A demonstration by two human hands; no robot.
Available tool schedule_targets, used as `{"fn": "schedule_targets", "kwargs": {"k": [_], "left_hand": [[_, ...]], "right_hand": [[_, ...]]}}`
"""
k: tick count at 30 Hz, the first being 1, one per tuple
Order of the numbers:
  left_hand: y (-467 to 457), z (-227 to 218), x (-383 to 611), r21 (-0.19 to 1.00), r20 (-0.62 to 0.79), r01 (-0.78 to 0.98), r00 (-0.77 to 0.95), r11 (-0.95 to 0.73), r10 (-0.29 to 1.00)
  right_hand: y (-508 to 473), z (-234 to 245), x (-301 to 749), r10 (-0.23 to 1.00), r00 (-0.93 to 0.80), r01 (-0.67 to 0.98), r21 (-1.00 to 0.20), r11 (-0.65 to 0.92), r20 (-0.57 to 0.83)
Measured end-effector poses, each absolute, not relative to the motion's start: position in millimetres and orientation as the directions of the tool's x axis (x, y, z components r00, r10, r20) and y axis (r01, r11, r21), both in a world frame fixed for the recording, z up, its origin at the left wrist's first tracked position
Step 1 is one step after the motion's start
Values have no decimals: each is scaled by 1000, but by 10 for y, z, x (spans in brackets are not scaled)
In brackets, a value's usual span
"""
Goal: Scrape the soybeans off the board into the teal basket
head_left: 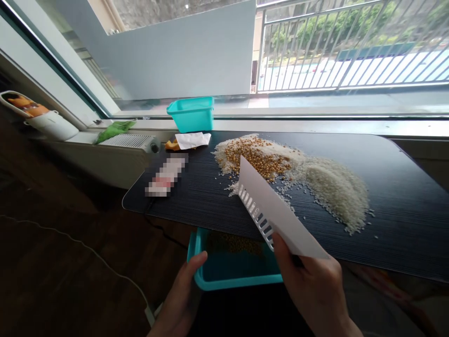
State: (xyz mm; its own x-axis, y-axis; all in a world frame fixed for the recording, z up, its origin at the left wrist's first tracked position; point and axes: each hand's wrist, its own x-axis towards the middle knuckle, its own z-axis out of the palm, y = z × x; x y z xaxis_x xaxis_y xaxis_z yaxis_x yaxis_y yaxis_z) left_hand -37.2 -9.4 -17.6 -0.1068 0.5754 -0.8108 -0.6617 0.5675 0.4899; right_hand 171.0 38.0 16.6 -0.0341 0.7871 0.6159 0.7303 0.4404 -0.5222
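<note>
My left hand (185, 285) grips a turquoise plastic bin (242, 282) by its left side, thumb at the rim and fingers hidden. The bin sits just below the table's front edge, with some yellow-brown beans (238, 243) at its far side. Between the thumb and fingers of my right hand (312, 283) is a flat white slotted panel (280, 213), tilted, with a row of slots along its lower left edge. Its tip reaches the near side of a pile of yellow-brown beans (259, 161) mixed with white rice. A larger heap of rice (335, 189) lies to the right.
On the dark table (196, 206) stand a second turquoise bin (192, 114) at the back and a white paper (192, 140). A blurred-out flat object (166, 175) lies on the left. Beyond are a radiator (129, 141), a window and a white cable (105, 264) on the floor.
</note>
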Motion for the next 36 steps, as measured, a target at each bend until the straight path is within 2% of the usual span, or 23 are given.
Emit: {"fn": "schedule_targets", "kwargs": {"k": [6,9,12,17,23,27,30,36], "left_hand": [[-125,-46,-293,526,-817,-611,-170,592,550],[-126,18,-234,533,-796,-626,-144,569,588],[-117,-7,-156,491,-820,-628,-98,604,565],[-140,-50,-3,421,-837,-616,18,666,546],[-253,36,155,382,-796,-615,161,690,584],[-312,0,165,355,-751,-634,244,687,614],[-330,-69,87,366,-744,-646,230,670,628],[-281,-137,-159,479,-740,-632,81,609,667]], "right_hand": [[335,150,1960,768,78,851,-444,280,636],[340,154,2145,754,123,912,-373,170,646],[380,118,2386,753,177,946,-320,48,634],[502,96,2719,724,308,930,-357,-91,617],[499,243,2628,733,322,883,-469,-5,600],[480,310,2219,779,213,819,-542,187,590],[510,281,1820,798,126,774,-562,293,590],[596,150,1321,841,55,762,-567,313,538]]}}
